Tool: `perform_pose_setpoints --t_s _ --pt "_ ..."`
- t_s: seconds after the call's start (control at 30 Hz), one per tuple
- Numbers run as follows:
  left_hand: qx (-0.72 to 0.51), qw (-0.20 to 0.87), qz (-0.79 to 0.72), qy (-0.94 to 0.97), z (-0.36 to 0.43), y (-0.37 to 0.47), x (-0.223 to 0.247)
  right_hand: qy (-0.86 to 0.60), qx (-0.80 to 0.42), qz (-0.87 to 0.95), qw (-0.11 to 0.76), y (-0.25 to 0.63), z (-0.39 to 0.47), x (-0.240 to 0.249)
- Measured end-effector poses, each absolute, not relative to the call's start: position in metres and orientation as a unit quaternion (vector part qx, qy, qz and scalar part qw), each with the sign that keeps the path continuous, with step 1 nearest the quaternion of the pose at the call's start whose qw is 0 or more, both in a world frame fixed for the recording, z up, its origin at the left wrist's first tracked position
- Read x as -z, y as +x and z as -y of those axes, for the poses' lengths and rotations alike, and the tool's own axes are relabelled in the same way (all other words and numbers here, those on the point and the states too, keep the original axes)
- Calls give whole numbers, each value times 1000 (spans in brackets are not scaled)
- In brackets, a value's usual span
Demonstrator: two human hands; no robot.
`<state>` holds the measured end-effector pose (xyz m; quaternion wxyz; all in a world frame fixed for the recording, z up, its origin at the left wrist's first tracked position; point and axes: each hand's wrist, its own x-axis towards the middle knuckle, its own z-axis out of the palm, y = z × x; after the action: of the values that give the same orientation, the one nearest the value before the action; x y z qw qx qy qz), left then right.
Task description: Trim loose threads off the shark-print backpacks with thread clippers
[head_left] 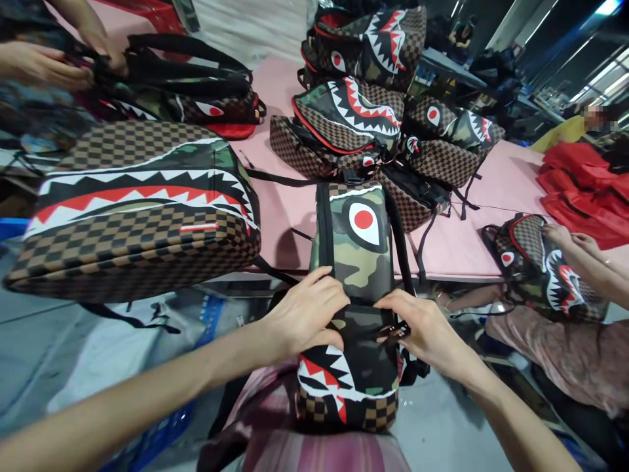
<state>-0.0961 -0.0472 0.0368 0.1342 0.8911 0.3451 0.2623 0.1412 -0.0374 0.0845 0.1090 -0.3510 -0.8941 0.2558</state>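
Note:
A camouflage backpack with a shark-mouth print and a red-and-white eye stands on end on my lap, its top leaning against the edge of the pink table. My left hand presses on its side at mid-height, fingers spread over the fabric. My right hand grips the other side, fingers pinching near a dark strap or zip. Black straps hang down both edges of the bag.
A large checkered shark backpack lies at the left. A pile of several similar bags sits on the table's middle. Another person's hands work a bag at top left; a second person's hands hold one at the right. Red fabric lies far right.

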Motion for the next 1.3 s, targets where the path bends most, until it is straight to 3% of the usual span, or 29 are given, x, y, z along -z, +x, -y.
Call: perform_pose_setpoints --t_s 0.17,0.33,0.63,0.83,1.0,1.1,1.17,1.3 --pt "-333 65 -423 840 92 -82 -5 -322 -130 923 166 140 56 -61" --pt "-403 58 -395 823 115 -75 19 -232 28 946 226 142 78 -38" --pt "-328 34 -376 866 132 -84 28 -202 21 947 251 145 90 -27" --pt "-386 30 -380 840 130 -78 29 -221 34 932 286 143 90 -23" --pt "-366 45 -383 847 129 -76 8 -245 14 947 207 146 89 -38" --pt "-359 47 -367 857 127 -72 2 -278 -95 945 144 155 90 -55" --pt "-358 55 -359 860 127 -68 2 -350 -162 914 129 163 95 -66" --pt "-352 64 -335 872 126 -64 4 -518 -135 843 49 174 111 -80"
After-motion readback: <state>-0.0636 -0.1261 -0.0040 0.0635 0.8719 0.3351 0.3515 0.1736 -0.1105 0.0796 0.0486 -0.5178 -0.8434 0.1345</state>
